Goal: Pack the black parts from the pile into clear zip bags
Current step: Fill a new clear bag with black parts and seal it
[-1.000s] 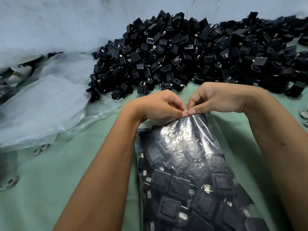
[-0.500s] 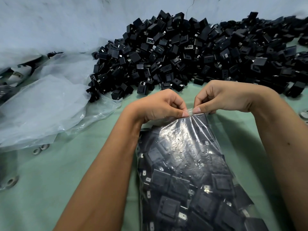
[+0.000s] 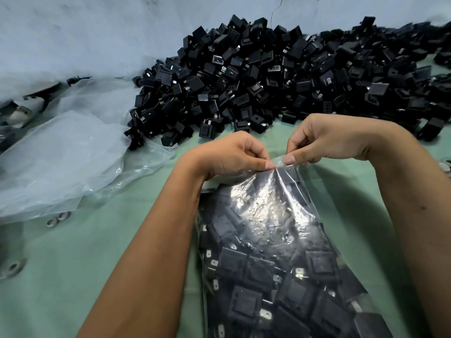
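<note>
A clear zip bag (image 3: 268,215) full of black parts lies on the green table (image 3: 97,252) in front of me, its top edge pointing away. My left hand (image 3: 229,154) pinches that top edge between thumb and forefinger. My right hand (image 3: 324,140) pinches the same edge just to the right, a small gap of plastic showing between the two thumbs. A big pile of black parts (image 3: 280,76) with small metal tabs stretches along the wall behind my hands.
Crumpled clear plastic sheeting and bags (image 3: 63,154) lie at the left. Small metal rings (image 3: 57,219) sit on the table beside them, and more rings (image 3: 445,165) at the right edge. A pale wall (image 3: 97,32) closes the back.
My right hand has slid to the right along the bag's top edge, away from my left hand. The left hand has stayed where it was.
</note>
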### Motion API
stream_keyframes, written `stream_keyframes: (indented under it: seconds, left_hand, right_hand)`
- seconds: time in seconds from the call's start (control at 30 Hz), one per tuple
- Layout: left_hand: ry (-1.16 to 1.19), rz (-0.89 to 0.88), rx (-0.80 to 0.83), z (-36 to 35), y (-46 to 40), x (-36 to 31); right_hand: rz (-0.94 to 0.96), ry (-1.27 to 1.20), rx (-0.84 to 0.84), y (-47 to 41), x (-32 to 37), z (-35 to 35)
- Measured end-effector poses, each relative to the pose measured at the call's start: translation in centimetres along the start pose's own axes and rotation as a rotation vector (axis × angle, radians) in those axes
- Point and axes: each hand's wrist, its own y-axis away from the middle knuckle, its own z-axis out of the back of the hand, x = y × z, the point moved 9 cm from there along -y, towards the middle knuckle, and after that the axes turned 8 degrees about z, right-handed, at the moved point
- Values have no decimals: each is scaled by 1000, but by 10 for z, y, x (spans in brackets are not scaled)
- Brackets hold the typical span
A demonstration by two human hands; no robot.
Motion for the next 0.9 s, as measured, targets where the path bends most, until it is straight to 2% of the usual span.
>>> stream_keyframes:
  seconds: [0.1,0.37,0.5,0.7,0.9]
  left_hand:
    - [-15,24,88,1,8,6]
    - [-58,1,43,0,8,-3]
    - [-98,21,11,2,8,-5]
    - [-16,97,104,4,15,11]
    - [-30,40,86,0,14,2]
  right_hand:
    - [14,12,-23,1,0,2]
    - [22,37,-46,-6,2,3]
    - [28,46,18,-16,7,-14]
    - [36,64,25,-17,6,-15]
    - [4,45,42,-15,5,-14]
